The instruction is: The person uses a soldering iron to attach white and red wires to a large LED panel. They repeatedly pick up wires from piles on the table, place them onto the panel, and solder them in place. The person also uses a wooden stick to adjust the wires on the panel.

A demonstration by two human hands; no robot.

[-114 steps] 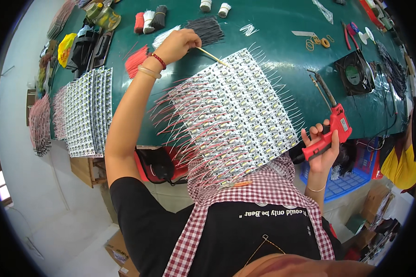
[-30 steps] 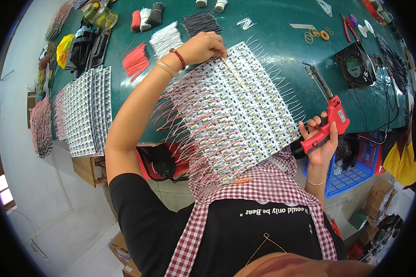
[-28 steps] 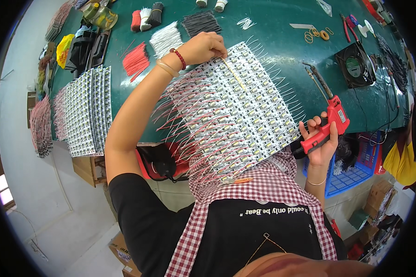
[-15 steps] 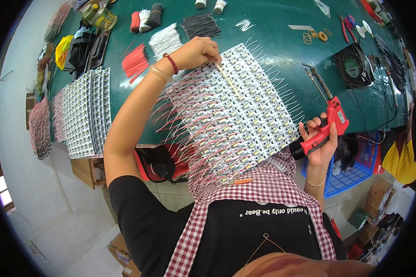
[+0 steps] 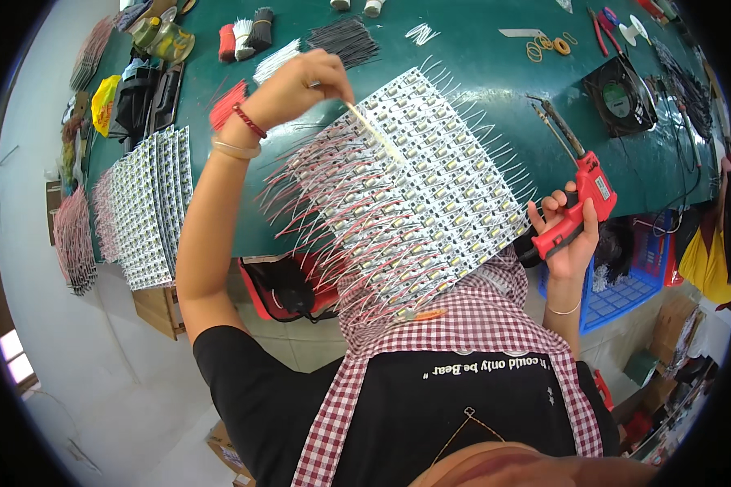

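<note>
A white panel of circuit boards [image 5: 443,174] rests tilted across the table's near edge and my lap. It carries rows of small components, with red and white wires fringing its left side and white wires along its right. My left hand [image 5: 304,85] is above the panel's upper left part, its fingers pinching a thin pale stick [image 5: 375,132] that slants down over the boards. Whether the stick's tip touches them I cannot tell. On the right, my right hand [image 5: 571,231] grips a red soldering gun [image 5: 591,191] by its handle, its metal tip pointing up and away from the panel.
More wired board panels [image 5: 146,203] lie on the left. Black wires [image 5: 343,42], white wires [image 5: 277,61] and red wires [image 5: 229,104] lie in piles at the back. A black fan [image 5: 620,96] stands right, near rubber bands [image 5: 534,51]. A blue basket [image 5: 621,300] sits below the table.
My left hand has moved left and slightly up with the pale stick. My right hand, still holding the soldering gun, has barely shifted. The whole view has moved a little.
</note>
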